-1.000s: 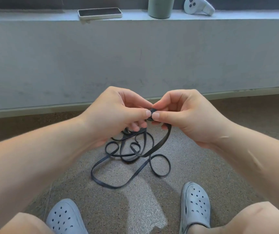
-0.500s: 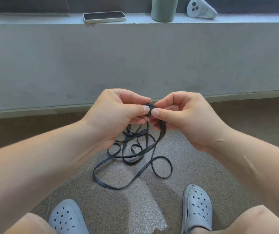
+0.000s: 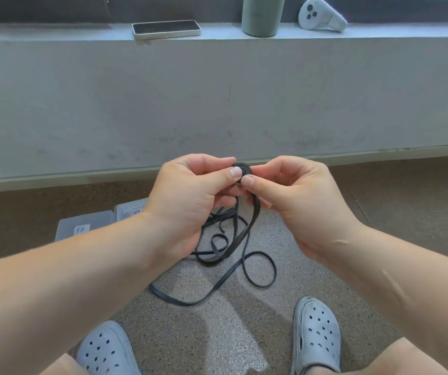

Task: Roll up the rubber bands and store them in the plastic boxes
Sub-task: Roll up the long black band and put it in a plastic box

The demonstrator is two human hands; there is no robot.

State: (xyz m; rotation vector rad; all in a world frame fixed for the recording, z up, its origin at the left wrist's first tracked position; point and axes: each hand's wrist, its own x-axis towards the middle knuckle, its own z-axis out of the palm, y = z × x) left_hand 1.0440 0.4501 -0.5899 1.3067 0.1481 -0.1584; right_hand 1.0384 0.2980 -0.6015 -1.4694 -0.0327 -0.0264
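Note:
A long flat black rubber band (image 3: 225, 277) hangs from my hands and trails in loose loops on the speckled floor. Its upper end is wound into a small tight coil (image 3: 241, 170), pinched between the thumbs and fingers of my left hand (image 3: 190, 196) and my right hand (image 3: 293, 201). Both hands meet at the coil, held above the floor in front of the wall. Two translucent plastic boxes (image 3: 87, 226) with small labels lie on the floor to the left, partly hidden behind my left forearm.
A grey concrete wall (image 3: 217, 104) rises ahead, topped by a ledge carrying a phone (image 3: 166, 28), a green cup (image 3: 262, 14) and a white controller (image 3: 321, 16). My feet in pale perforated clogs (image 3: 316, 334) rest on the floor at the bottom.
The coil between my fingers has grown slightly and the loose loops have been drawn up a little. The view has tilted, bringing the plastic boxes into sight at left.

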